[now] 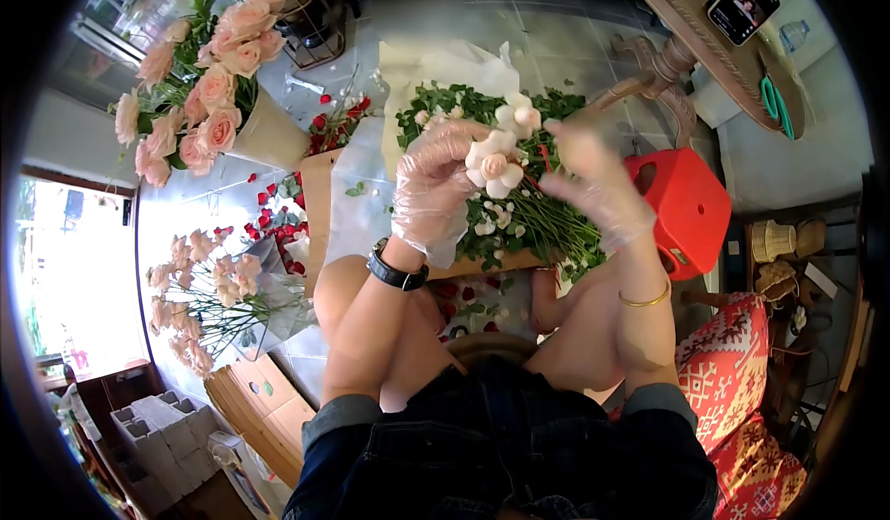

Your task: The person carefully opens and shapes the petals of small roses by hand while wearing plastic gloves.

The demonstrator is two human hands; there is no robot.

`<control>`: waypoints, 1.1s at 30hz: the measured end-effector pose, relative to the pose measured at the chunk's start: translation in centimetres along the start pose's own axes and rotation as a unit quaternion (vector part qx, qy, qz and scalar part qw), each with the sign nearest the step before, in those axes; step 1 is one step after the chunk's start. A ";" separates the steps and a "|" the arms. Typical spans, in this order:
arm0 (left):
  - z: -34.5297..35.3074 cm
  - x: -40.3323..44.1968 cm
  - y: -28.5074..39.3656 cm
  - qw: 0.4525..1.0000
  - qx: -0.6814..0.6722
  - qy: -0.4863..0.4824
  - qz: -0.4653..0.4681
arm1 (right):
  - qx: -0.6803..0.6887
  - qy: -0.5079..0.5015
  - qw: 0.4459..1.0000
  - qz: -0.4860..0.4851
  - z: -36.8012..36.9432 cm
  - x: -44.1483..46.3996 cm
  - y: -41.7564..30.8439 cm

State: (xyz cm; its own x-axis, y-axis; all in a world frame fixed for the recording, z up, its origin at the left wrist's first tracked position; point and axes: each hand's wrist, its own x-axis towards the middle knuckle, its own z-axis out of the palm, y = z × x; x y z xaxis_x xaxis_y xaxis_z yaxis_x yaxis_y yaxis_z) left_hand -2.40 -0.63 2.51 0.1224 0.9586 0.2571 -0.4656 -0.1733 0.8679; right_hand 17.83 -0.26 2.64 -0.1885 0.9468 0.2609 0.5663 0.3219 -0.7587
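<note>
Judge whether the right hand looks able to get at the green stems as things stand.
Probably yes: the right hand is close to the green stems, with no visible obstacle between, though blur hides whether it holds anything.

Right grip (598, 184) smeared by blur at centre, its fingers beyond telling.
The pale rose (494, 163) partly covers the left grip's (434, 186) fingertips; upper right, the phone (744, 6) shows a picture too small for me to read, and the counter (684, 8) runs off the top; glare swallows the doorway (79, 260) at left.
</note>
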 end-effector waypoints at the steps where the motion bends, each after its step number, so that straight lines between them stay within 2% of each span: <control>1: 0.3 -0.2 0.2 1.000 -0.008 0.006 -0.003 | -0.013 -0.042 0.999 -0.028 0.7 0.0 -0.2; 2: 0.1 -0.1 0.2 1.000 -0.005 0.004 0.001 | -0.024 -0.082 0.995 -0.056 1.4 0.1 -0.3; 3: -0.2 -0.1 -0.2 1.000 0.014 -0.015 0.019 | 0.187 -0.064 0.978 0.066 2.4 0.1 -0.6; 4: -0.4 -0.1 -0.5 0.998 0.032 -0.031 0.035 | 0.245 -0.060 0.964 0.079 3.1 0.0 -0.3; 5: -0.2 -0.3 -0.8 0.998 -0.038 -0.024 0.044 | 0.280 -0.060 0.956 0.068 3.8 -0.1 0.0; 6: -0.2 -0.2 -0.6 0.998 -0.036 -0.021 0.051 | 0.274 -0.067 0.959 0.031 4.2 0.1 -0.1; 7: -0.2 -0.2 -0.3 0.999 -0.025 -0.027 0.040 | 0.245 -0.078 0.966 -0.015 4.1 0.2 -0.3; 8: -0.3 -0.2 -0.1 0.999 -0.013 -0.031 0.031 | 0.150 -0.093 0.981 -0.084 3.4 0.4 -0.7; 9: -0.2 0.0 0.2 0.999 -0.050 -0.005 0.012 | 0.150 -0.100 0.979 -0.092 3.6 0.3 -0.7; 10: -0.2 -0.3 1.0 0.995 -0.094 -0.032 -0.011 | 0.262 -0.091 0.957 -0.084 3.9 -0.2 -0.8; 11: -0.3 0.1 1.7 0.999 0.006 -0.029 0.023 | 0.115 -0.060 0.978 -0.161 3.9 -0.2 -1.1; 12: -0.6 0.4 2.2 0.993 0.106 -0.022 0.051 | -0.061 0.001 0.972 -0.229 3.8 -0.3 -1.5; 13: -0.9 0.1 2.7 0.999 0.005 -0.016 0.031 | -0.207 0.076 0.935 -0.278 3.8 -0.3 -2.0; 14: -1.3 0.1 3.8 0.998 0.031 0.034 -0.040 | -0.202 0.073 0.947 -0.241 4.1 0.5 -2.1; 16: -3.2 -0.3 5.1 0.993 0.055 0.090 -0.058 | -0.261 0.046 0.933 -0.244 3.9 1.2 -1.4; 17: -4.0 -0.9 6.2 0.989 0.123 0.080 -0.019 | -0.289 0.033 0.924 -0.247 3.8 1.5 -1.1; 18: -4.6 -1.6 7.8 0.979 0.190 0.074 0.018 | -0.434 0.080 0.821 -0.362 3.1 1.8 -2.9; 19: -4.7 -3.0 9.3 0.977 0.196 0.070 0.037 | -0.221 -0.005 0.941 -0.256 3.1 2.3 -5.1; 20: -5.2 -4.4 10.8 0.954 0.291 0.067 0.028 | 0.019 -0.031 0.990 -0.135 3.0 2.7 -7.4; 21: -6.2 -6.1 11.5 0.945 0.321 0.053 0.030 | -0.008 -0.023 0.973 -0.231 3.6 3.5 -7.6; 22: -6.8 -7.5 12.0 0.937 0.346 0.031 0.032 | -0.137 0.005 0.938 -0.318 3.7 3.9 -7.9; 23: -7.5 -8.9 11.9 0.938 0.343 0.023 0.038 | -0.256 0.056 0.879 -0.398 3.9 4.4 -8.2; 25: -8.6 -11.2 10.7 0.958 0.258 0.114 -0.049 | -0.356 0.113 0.815 -0.443 4.9 4.5 -10.3; 26: -8.6 -11.5 10.3 0.959 0.258 0.108 -0.044 | -0.401 0.145 0.777 -0.462 5.4 4.6 -11.4; 27: -8.3 -11.6 10.1 0.965 0.229 0.126 -0.035 | -0.184 0.041 0.911 -0.367 6.1 4.6 -12.0; 29: -7.5 -11.4 10.0 0.975 0.168 0.140 -0.023 | 0.048 -0.064 0.966 -0.245 6.7 4.6 -12.7; 32: -5.9 -9.9 9.7 0.987 0.124 0.103 -0.004 | -0.049 -0.053 0.967 -0.244 6.0 3.9 -13.3; 33: -5.4 -9.4 9.4 0.991 0.103 0.091 -0.002 | -0.089 -0.074 0.979 -0.170 5.8 3.5 -13.6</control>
State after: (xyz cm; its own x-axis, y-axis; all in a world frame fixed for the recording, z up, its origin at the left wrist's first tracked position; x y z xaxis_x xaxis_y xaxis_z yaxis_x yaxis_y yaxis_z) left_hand -12.66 -10.04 5.95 -0.0443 0.9811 0.1883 -0.2747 -0.1931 0.9419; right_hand 4.86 -1.28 10.41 -0.4971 0.7797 0.3807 0.5792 0.6248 -0.5235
